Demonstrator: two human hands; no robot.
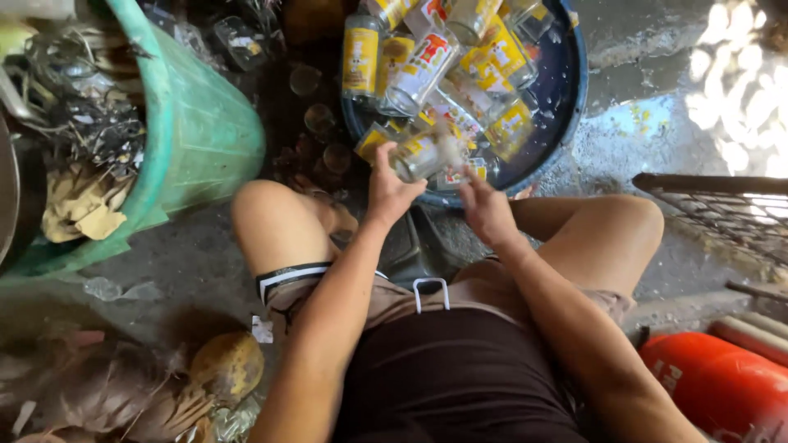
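Two hands meet over one clear glass bottle (423,154) with a yellow label. The left hand (388,190) is closed around its lower end, fingers wrapped over the glass, so the bottle juts up and away from the palm, tilted on its side. The right hand (486,209) sits just beside it, fingers bent toward the bottle's far end — whether they touch the glass or the label cannot be told, as that part is blurred. The bottle itself is see-through and wet-looking, its yellow label partly smeared by motion.

Just beyond both hands lies a round dark blue basin (566,90), its rim close under the held bottle. More bottles (427,66) of the same kind are heaped in it — clear glass, yellow and red labels, lying crosswise over one another. Away from the left hand, further out on that side, stands a green plastic tub (201,131) filled with dry scraps. Between the tub and the basin a few small glass jars (320,119) stand on the wet concrete ground (657,123). Out past the right hand a wire rack (722,209) shows at the edge, and nearer the person's right elbow lies an orange container (714,381).
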